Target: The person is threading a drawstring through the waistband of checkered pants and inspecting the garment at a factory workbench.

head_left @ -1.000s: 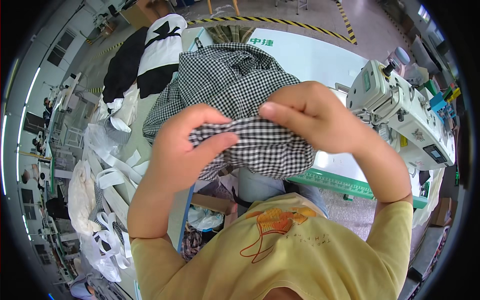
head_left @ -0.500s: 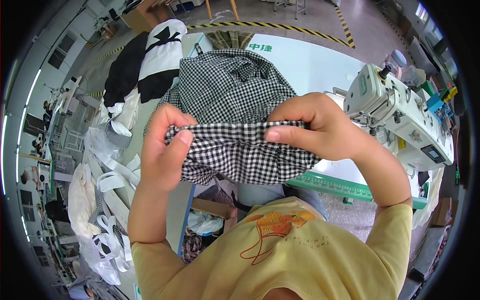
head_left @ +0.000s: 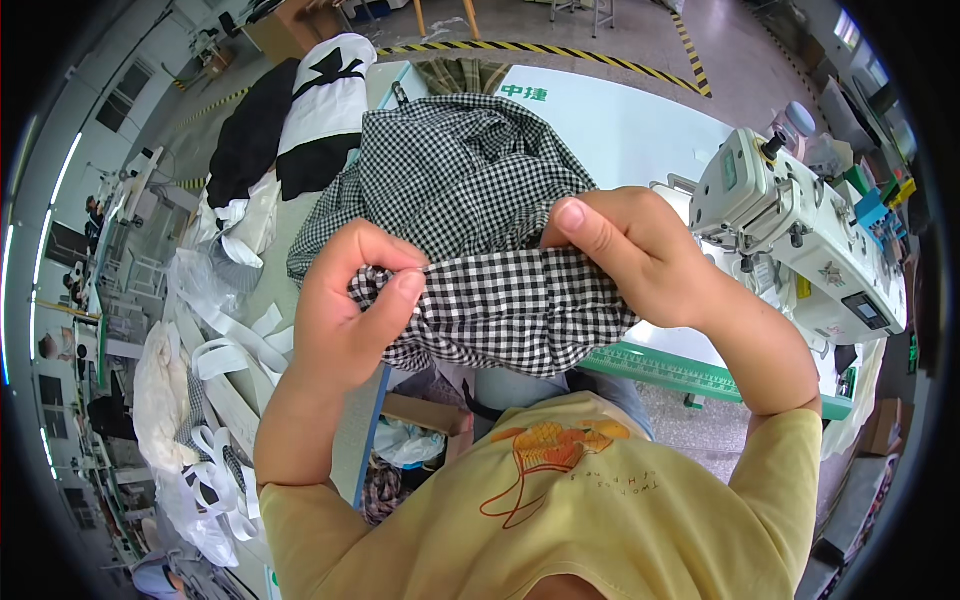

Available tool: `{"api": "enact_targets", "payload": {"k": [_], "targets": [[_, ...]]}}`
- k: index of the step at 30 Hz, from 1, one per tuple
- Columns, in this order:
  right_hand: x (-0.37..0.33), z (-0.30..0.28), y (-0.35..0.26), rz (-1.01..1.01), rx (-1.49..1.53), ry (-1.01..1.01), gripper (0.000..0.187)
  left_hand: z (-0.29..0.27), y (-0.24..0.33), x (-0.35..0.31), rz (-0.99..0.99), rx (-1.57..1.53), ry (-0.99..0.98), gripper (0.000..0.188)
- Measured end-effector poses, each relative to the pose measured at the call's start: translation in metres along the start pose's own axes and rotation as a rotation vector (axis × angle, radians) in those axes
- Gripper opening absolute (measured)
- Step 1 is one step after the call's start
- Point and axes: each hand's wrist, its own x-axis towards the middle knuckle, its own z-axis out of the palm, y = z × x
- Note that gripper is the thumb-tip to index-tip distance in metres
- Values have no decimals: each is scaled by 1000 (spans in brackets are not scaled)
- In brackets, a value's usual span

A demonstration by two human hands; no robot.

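Bright light, dark distorted edges

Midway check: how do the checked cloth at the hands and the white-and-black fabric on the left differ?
Pattern: the checked cloth carries small checks; the white-and-black fabric has large blocks of colour. Handling: the left hand pinches the checked cloth; no hand touches the white-and-black fabric. Shared: both combine black and white.

Cloth [head_left: 490, 300] lies between left hand [head_left: 355, 295] and right hand [head_left: 645, 255], spreading beyond both over the worktop [head_left: 620, 110]. A sewing machine [head_left: 775, 205] stands right of the right hand; strips [head_left: 240, 335] lie left of the left hand, garments [head_left: 325, 110] beyond it.
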Motion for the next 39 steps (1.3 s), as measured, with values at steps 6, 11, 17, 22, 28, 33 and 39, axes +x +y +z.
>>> {"api": "enact_targets", "payload": {"k": [6,11,17,22,28,33,39], "targets": [[1,6,0,-144,86,-82,35,4,-7,-1,53,-75,-20,10],[7,28,-4,-359,-120,135,20,30,-10,3,247,-37,-55,18],[5,20,-7,-246,-70,106,26,23,5,7,155,182,-94,21],[1,0,-5,-206,3,-100,27,8,0,1,97,27,9,15],[3,-1,-15,-149,-27,-110,25,13,2,6,127,50,85,14],[-4,-9,-9,-255,-128,-2,26,1,5,3,91,-104,10,15],[-8,-13,-11,-106,-1,-16,35,-4,-1,1,120,19,123,14]]}}
